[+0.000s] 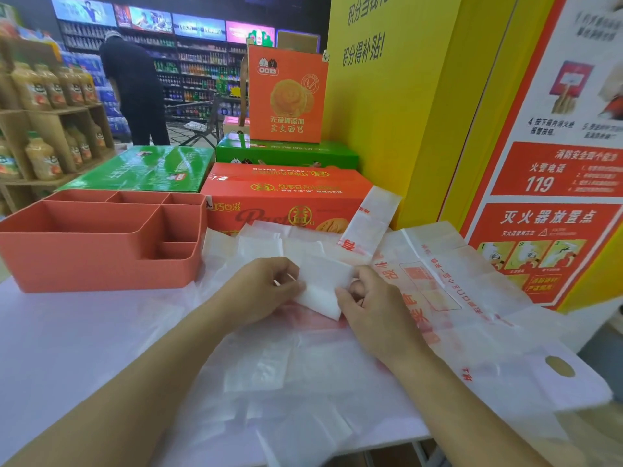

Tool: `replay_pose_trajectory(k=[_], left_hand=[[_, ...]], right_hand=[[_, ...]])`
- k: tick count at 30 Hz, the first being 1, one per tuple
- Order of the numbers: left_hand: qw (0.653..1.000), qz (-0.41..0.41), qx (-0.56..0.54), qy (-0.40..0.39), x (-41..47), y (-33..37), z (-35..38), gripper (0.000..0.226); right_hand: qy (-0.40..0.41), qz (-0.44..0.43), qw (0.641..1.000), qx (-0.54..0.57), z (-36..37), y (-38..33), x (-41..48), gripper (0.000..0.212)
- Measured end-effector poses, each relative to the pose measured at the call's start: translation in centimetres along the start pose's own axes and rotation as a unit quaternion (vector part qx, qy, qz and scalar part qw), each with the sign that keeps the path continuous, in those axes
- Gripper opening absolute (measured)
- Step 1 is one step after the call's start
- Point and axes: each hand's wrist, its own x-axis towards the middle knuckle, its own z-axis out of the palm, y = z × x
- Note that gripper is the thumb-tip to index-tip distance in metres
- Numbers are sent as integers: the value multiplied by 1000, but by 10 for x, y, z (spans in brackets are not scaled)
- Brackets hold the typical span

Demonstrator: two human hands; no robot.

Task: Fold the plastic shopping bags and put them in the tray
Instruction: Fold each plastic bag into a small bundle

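between the two hands, over the middle of the table, is a small white folded bag, and both hands have hold of it. the left hand pinches its left edge with curled fingers and thumb. the right hand pinches the right edge, thumb near the lower corner. neither hand holds anything else. the packet's long axis runs roughly from hand to hand, slightly slanted, with the lower corner dipping toward the right hand. it looks nearly done, though i cannot tell whether one more tuck is wanted.

the coral tray stands to the left of the grip and a little farther from the person. its right wall is near the left hand but apart from it. so the left hand is the nearer one, and the likely move is a short carry leftward and away, over that wall, into one of the small right-hand compartments or the large one to their left. turning the packet to suit the compartment may matter.

loose bags lie flat under and to the right of the hands, and a folded strip leans on the orange carton beyond.
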Motion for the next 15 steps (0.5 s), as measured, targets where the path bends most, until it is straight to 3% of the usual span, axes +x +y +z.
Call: replay_pose_trajectory(k=[5, 11, 15], left_hand=[[999, 14, 22, 28, 4, -2, 6, 12], [998, 17, 47, 39, 6, -4, 12, 15], [997, 9, 60, 37, 6, -4, 12, 9]], right_hand=[[14, 38, 998, -50, -3, 2, 0, 46], [12, 43, 997, -57, -6, 5, 3, 11], [14, 48, 997, -65, -5, 7, 4, 13]])
